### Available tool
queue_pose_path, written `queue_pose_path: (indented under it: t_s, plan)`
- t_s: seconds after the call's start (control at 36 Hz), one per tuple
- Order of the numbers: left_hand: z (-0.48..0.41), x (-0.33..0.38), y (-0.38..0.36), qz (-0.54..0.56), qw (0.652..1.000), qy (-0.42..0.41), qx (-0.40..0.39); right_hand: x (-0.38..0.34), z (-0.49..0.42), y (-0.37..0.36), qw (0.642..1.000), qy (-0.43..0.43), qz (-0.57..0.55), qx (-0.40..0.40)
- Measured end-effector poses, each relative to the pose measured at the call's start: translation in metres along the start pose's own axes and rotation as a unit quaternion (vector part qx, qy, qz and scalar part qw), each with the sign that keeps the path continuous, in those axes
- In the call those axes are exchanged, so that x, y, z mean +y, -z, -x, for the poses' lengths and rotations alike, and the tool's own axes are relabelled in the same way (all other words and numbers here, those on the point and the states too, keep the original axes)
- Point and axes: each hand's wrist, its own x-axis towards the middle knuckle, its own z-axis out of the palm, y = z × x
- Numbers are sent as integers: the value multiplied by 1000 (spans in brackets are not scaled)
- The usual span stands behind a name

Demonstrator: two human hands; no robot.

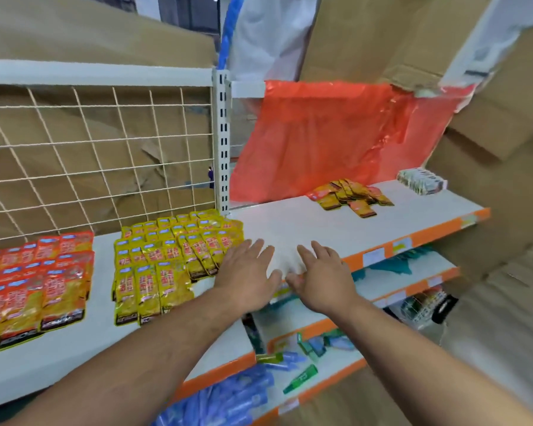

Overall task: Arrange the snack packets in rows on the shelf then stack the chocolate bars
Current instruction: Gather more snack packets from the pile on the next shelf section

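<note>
Both arms reach out from under me. My left hand (246,278) and right hand (320,278) are low over the front of the white shelf (305,222), side by side, thumbs almost touching. Each grip is apart: fingers straight and spread, holding nothing. Yellow snack packets (166,256) sit in rows just beside my left hand. Red packets (34,284) lie in rows further left. A small loose pile of packets (348,196) lies far back on the right, and a little pale stack (420,180) sits past it.
</note>
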Motion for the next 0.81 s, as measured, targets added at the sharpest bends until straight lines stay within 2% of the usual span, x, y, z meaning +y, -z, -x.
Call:
queue_pose_path:
  t_s: [0.22, 0.61, 0.81]
  plan:
    - [-73, 33, -27, 22, 997, -55, -40, 55, -34, 0, 998, -68, -3, 2]
    - [-212, 73, -43, 23, 988, -147, -41, 126, -116, 13, 987, -160, -1, -6]
    - [-261, 97, -55, 42, 986, -155, -42, 166, -149, 14, 985, -172, -22, -1]
